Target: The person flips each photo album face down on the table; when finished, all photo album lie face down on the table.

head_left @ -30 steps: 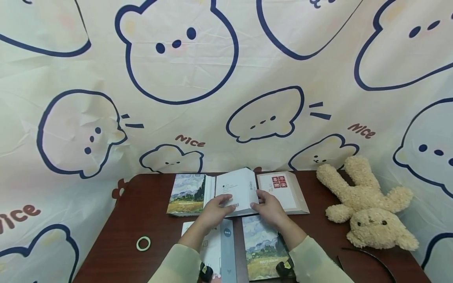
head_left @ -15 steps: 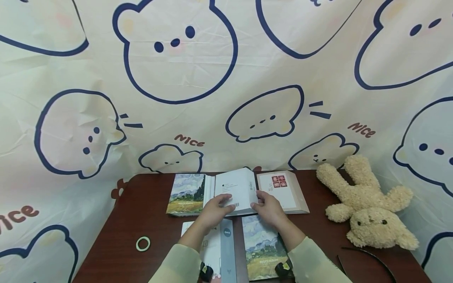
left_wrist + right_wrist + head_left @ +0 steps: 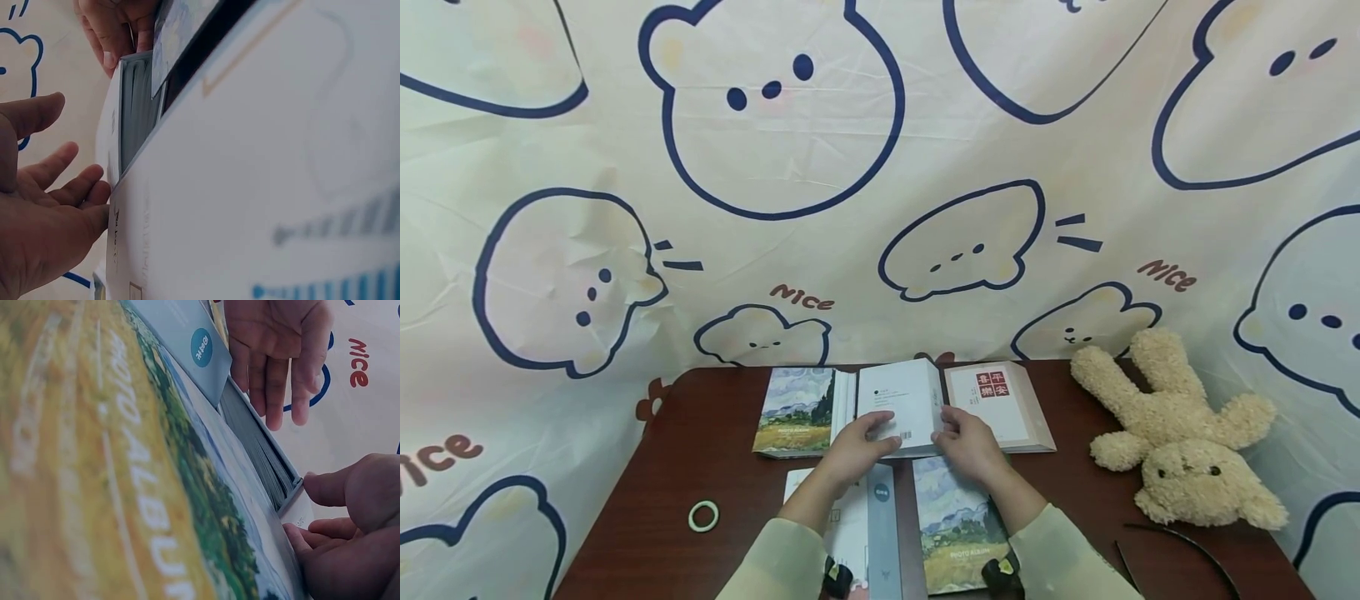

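Observation:
A thick white photo album (image 3: 895,396) with small print and a barcode lies at the back middle of the table, between two other albums. My right hand (image 3: 972,446) pinches its near right corner; in the right wrist view the thumb (image 3: 328,487) presses on the cover's corner and the fingers bend at the side. Over the album's near left part is my left hand (image 3: 859,450), its fingers (image 3: 275,394) extended loosely and thumb apart. Dark page edges (image 3: 134,112) of the album show in the left wrist view.
At the back stand a landscape-covered album (image 3: 796,408) on the left and a cream one with red characters (image 3: 1003,408) on the right. Nearer lie a white-and-blue album (image 3: 882,533) and another landscape album (image 3: 958,525). A tape roll (image 3: 703,517) and plush toy (image 3: 1187,442) flank them.
The white album has turned slightly and its far edge sits a little lower. Both hands stay in nearly the same places.

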`<act>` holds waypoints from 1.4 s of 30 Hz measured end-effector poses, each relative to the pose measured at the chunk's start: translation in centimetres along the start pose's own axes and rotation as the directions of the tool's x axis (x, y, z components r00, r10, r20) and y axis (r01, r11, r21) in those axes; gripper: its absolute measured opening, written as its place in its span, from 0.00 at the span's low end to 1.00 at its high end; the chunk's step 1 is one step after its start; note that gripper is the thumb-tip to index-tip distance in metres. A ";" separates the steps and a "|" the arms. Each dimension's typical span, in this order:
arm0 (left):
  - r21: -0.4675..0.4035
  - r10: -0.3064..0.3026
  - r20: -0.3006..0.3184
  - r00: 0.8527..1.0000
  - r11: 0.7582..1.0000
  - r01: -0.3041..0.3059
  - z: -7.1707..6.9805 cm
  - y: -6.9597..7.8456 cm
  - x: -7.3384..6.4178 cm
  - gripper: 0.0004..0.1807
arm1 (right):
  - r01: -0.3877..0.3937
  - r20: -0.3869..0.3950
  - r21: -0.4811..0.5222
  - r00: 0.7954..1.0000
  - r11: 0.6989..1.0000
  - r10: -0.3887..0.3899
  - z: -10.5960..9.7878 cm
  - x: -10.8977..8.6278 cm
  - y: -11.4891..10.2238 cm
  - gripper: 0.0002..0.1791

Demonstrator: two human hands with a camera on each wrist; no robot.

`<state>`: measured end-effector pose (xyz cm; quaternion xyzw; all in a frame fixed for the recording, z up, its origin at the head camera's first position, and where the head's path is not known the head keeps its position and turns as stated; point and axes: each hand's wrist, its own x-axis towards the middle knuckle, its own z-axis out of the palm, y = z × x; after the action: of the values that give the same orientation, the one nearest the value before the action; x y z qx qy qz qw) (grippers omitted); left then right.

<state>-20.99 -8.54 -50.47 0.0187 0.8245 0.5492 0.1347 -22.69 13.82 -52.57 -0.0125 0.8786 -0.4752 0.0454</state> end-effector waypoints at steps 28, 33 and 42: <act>-0.004 0.051 -0.060 0.997 0.999 -0.052 -1.6 -1.6 -1.0 0.27 | 0.114 0.022 0.062 0.993 0.992 -0.115 0.7 -0.7 -3.4 0.33; -0.005 0.059 -0.080 0.995 0.998 -0.060 -2.4 -2.1 -1.4 0.27 | 0.109 0.065 0.077 0.991 0.991 -0.114 1.4 -0.9 -4.4 0.33; 0.017 0.037 -0.178 0.983 0.999 -0.035 -4.3 -2.8 -2.8 0.27 | 0.141 0.087 0.109 0.985 0.984 -0.151 2.8 -0.6 -5.4 0.33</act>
<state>-19.05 -14.00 -50.91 -0.0146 0.8364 0.5456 0.0503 -21.94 8.58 -49.53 -0.0970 0.8467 -0.5205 0.0526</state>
